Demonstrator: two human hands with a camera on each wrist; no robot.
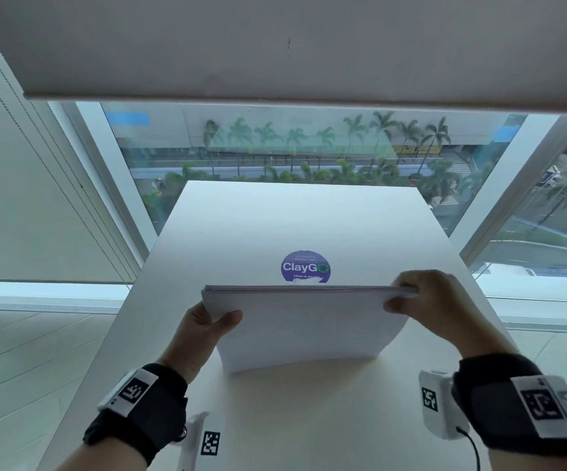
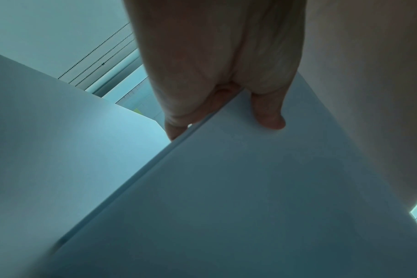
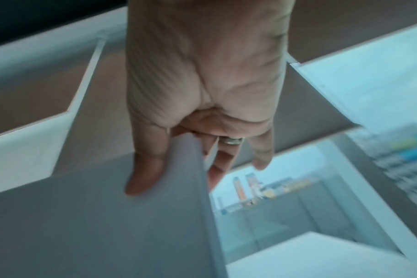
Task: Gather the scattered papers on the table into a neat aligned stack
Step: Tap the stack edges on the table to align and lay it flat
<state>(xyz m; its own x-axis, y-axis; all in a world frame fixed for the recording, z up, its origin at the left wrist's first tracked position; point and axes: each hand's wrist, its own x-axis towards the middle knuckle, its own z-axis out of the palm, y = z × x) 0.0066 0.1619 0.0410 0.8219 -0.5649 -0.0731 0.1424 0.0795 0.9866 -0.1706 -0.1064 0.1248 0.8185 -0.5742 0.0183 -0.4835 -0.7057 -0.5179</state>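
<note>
A stack of white papers (image 1: 304,326) stands upright on its lower edge on the white table (image 1: 241,232), held between both hands. My left hand (image 1: 212,322) grips the stack's left side, thumb on the near face and fingers behind. My right hand (image 1: 408,294) pinches the upper right corner, thumb in front. In the left wrist view the left hand (image 2: 226,112) clasps the paper stack (image 2: 250,188) at its edge. In the right wrist view the right hand (image 3: 179,159) pinches the paper stack (image 3: 107,225), with its fingers behind the sheets.
A round purple ClayGo sticker (image 1: 305,266) lies on the table just beyond the stack. The table butts against a large window (image 1: 309,147) with a lowered blind (image 1: 275,45) above. Floor drops away on both sides of the narrow table.
</note>
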